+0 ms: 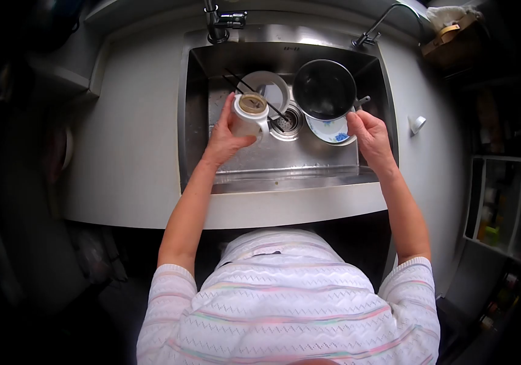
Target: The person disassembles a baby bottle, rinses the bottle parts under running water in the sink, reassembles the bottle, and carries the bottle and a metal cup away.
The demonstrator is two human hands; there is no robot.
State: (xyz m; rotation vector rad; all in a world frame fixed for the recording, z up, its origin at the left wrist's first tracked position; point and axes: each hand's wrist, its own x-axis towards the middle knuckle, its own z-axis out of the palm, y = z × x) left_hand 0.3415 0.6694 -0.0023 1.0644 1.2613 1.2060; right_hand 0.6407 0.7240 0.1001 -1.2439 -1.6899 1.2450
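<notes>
Over the left part of the steel sink (230, 167), my left hand (225, 137) is wrapped round a white mug (247, 126) with a brownish round top. The mug's handle points right. My right hand (370, 135) is closed at the lower right rim of a dark round pot (324, 89); its fingertips touch or nearly touch the rim, and I cannot make out what they pinch. Below the pot, partly covered by it, lies a white dish with blue flowers (332, 130). Behind the mug sit a white plate (271, 87) and dark chopsticks (277, 110).
A faucet (218, 27) stands behind the sink at the left, a thin curved tap (367, 39) at the right. The drain (286, 123) is mid-sink. A small white object (417, 124) lies on the right counter, with a brown basket (455, 42) further back.
</notes>
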